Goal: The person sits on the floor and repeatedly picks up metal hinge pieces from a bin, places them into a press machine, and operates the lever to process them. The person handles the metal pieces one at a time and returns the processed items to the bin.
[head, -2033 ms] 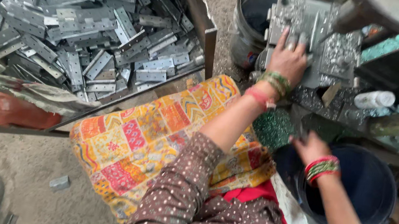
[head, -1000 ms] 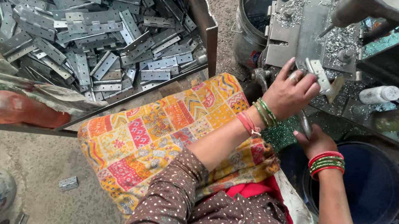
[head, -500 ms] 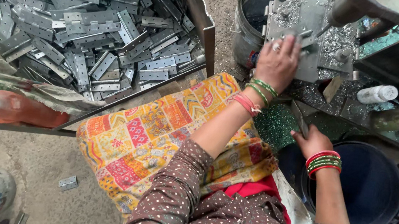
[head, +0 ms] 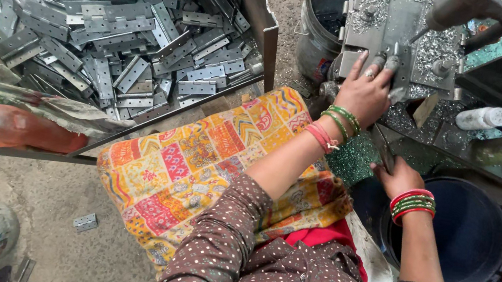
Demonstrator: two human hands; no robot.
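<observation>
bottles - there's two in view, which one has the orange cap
The brownish bottle lying on its side at the left edge, below the tray of metal hinges. The other is a small white bottle lying near the machine, far right.

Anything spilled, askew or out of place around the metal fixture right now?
Yes. Silvery metal shavings are strewn over the grey metal fixture plate beside the left hand. One small grey hinge plate lies alone on the concrete floor, outside the bin of hinge plates.

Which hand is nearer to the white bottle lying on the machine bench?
Left. The left hand rests on the metal plate, beside the white bottle. The right hand is lower, by the dark bucket.
</observation>
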